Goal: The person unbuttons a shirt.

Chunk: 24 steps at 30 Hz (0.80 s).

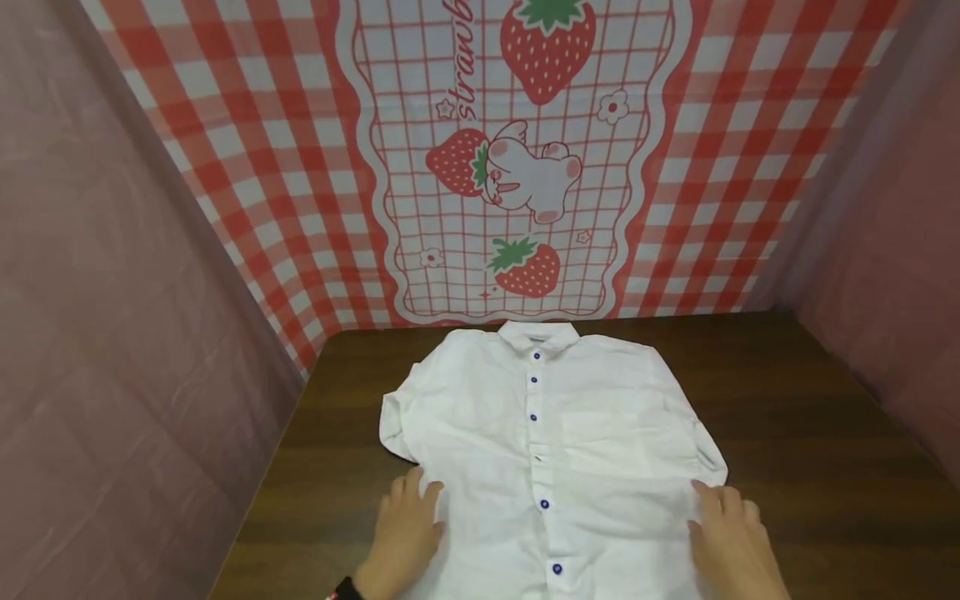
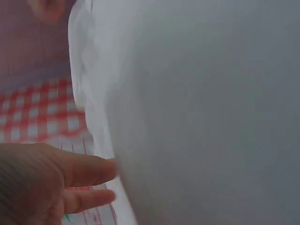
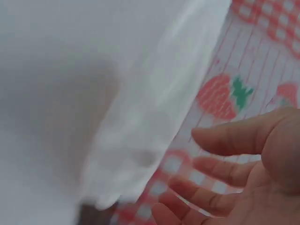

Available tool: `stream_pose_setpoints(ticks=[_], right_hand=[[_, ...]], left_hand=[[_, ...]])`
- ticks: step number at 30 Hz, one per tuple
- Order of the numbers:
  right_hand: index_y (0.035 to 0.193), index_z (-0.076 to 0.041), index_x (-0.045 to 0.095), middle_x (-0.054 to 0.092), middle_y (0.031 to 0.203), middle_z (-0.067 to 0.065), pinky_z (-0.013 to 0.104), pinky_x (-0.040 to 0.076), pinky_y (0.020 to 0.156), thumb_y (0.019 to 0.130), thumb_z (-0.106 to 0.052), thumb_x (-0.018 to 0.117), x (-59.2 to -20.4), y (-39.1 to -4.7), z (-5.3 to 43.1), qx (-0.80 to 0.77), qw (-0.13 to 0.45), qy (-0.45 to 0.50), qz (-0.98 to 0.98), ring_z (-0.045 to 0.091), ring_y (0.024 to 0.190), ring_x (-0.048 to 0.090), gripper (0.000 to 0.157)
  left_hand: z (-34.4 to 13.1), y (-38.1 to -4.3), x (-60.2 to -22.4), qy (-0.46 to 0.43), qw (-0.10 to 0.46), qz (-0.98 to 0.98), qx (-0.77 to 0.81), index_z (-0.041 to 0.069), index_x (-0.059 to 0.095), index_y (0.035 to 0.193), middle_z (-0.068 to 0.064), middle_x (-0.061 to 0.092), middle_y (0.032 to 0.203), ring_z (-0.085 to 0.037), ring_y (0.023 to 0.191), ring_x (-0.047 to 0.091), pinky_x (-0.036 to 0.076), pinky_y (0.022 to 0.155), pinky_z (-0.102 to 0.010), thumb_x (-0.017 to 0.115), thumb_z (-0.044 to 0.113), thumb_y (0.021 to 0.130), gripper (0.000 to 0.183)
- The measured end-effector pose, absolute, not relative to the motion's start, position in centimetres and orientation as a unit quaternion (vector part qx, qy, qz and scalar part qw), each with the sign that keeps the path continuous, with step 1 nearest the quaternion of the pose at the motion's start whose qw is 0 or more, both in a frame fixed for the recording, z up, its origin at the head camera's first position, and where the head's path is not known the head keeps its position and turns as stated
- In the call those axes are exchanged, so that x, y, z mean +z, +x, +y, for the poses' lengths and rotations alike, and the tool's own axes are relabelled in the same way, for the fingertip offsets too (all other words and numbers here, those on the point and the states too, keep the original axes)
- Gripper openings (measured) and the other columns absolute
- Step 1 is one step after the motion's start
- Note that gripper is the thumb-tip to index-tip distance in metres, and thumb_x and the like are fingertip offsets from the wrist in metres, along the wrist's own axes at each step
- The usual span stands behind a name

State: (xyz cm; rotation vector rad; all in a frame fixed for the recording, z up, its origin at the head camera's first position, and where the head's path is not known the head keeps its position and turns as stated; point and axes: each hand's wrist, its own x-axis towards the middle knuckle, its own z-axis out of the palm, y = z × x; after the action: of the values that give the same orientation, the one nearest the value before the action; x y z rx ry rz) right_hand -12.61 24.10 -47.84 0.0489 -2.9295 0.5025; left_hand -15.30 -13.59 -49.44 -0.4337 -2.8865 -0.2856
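Note:
A white short-sleeved shirt (image 1: 480, 442) lies front up, its collar (image 1: 543, 336) toward the back. Dark blue buttons run down its middle, and one buttonhole (image 1: 537, 458) shows no button. At the shirt's left side edge is my left hand (image 1: 407, 529), below the sleeve; its thumb (image 2: 91, 169) and a finger come up against the white cloth (image 2: 187, 112) in the left wrist view. Beside the opposite edge, my right hand (image 1: 733, 533) has its fingers spread and loosely bent. The right wrist view shows those fingers (image 3: 220, 171) apart from the cloth. The shirt's lower end is out of view.
The shirt lies on a dark brown wooden table (image 1: 810, 417). Behind it hangs a red-and-white checked cloth (image 1: 720, 167) with strawberry prints. Pinkish curtains stand at the left (image 1: 135, 333) and right (image 1: 892, 250). A dark band (image 1: 347, 589) circles the left wrist.

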Motion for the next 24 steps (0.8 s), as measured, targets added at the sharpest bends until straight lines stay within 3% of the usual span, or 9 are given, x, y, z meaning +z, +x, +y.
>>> stream_pose_setpoints(ticks=[2,5,8,12,15,24], right_hand=[[0.119,0.000,0.055,0.053,0.111,0.026,0.056,0.043,0.066,0.072,-0.013,0.074,-47.7,-12.7,21.3,0.149,0.154,0.065,-0.975,0.045,0.093,0.050,0.052],[0.128,-0.009,0.052,0.050,0.127,0.018,0.060,0.044,0.073,0.068,-0.033,0.079,-48.2,-13.0,17.3,0.144,0.143,0.124,-0.971,0.046,0.106,0.049,0.069],[0.140,-0.018,0.039,0.040,0.142,0.015,0.071,0.036,0.084,0.063,-0.055,0.074,-49.3,-13.1,14.5,0.139,0.017,0.147,-0.979,0.053,0.120,0.039,0.092],[0.143,-0.025,0.030,0.026,0.150,0.016,0.081,0.022,0.083,0.054,-0.071,0.068,-51.0,-13.0,12.9,0.105,-0.133,0.148,-0.974,0.059,0.127,0.025,0.108],[0.144,-0.027,0.028,0.019,0.152,0.017,0.083,0.017,0.081,0.052,-0.069,0.069,-51.4,-13.2,12.8,0.095,-0.164,0.147,-0.971,0.060,0.129,0.018,0.109],[0.143,-0.023,0.035,0.018,0.153,0.019,0.085,0.010,0.080,0.052,-0.062,0.072,-50.5,-16.0,14.3,0.154,-0.147,0.174,-0.961,0.062,0.130,0.010,0.106]], left_hand=[[-11.5,-15.2,-49.7,-0.187,0.161,-0.966,-0.071,0.012,0.061,0.110,-0.017,0.050,0.124,-0.038,0.109,0.050,0.044,0.077,-0.047,0.076,0.029,0.070,0.046],[-8.5,-15.0,-49.8,-0.231,0.126,-0.959,-0.102,0.020,0.054,0.127,-0.014,0.044,0.138,-0.044,0.122,0.043,0.043,0.087,-0.056,0.061,0.044,0.083,0.050],[-6.2,-14.8,-50.2,-0.233,0.031,-0.963,-0.132,0.029,0.046,0.135,-0.014,0.039,0.143,-0.051,0.124,0.038,0.039,0.085,-0.067,0.045,0.059,0.087,0.057],[-5.0,-14.6,-51.2,-0.222,-0.011,-0.973,-0.064,0.028,0.049,0.129,-0.015,0.042,0.140,-0.052,0.120,0.041,0.040,0.079,-0.070,0.050,0.071,0.072,0.071],[-4.8,-14.7,-51.7,-0.225,0.005,-0.974,-0.026,0.026,0.050,0.125,-0.015,0.043,0.140,-0.051,0.119,0.043,0.041,0.077,-0.070,0.056,0.072,0.065,0.076],[-3.9,-17.2,-51.3,-0.211,-0.018,-0.976,-0.054,0.021,0.047,0.128,-0.018,0.038,0.143,-0.055,0.122,0.038,0.036,0.081,-0.073,0.060,0.066,0.070,0.075]])
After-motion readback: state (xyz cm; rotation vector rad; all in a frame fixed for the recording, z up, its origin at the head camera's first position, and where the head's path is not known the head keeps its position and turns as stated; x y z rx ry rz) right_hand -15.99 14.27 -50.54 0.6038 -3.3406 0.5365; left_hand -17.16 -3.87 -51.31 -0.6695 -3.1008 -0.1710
